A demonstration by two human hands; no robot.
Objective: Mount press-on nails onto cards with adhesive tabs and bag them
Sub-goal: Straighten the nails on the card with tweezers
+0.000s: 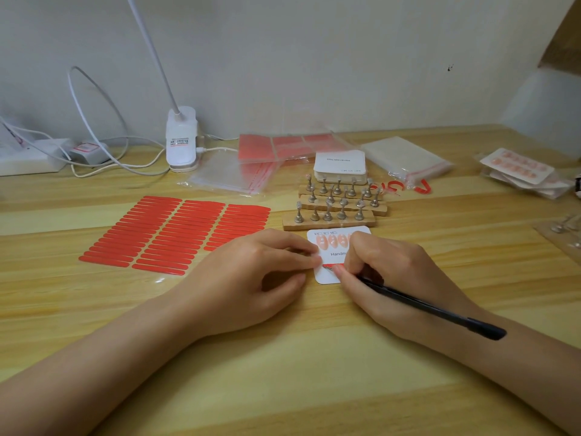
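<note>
A white card (pixel 327 276) printed "Handm…" lies on the wooden table, with several pink press-on nails (pixel 332 241) in a row along its far edge. A red adhesive tab (pixel 332 265) lies across the card's lower half. My left hand (pixel 251 278) presses its fingertips on the card's left edge at the tab's end. My right hand (pixel 386 272) grips black tweezers (pixel 440 311), tips at the tab, and covers the card's right side. A sheet of red adhesive tabs (pixel 176 231) lies to the left.
Wooden strips with metal nail stands (pixel 338 204) sit behind the card. A stack of blank cards (pixel 340 166), clear bags (pixel 232 174), a bag pack (pixel 405 158), and bagged finished cards (pixel 518 169) lie further back. A clip lamp (pixel 181 140) and cables stand back left.
</note>
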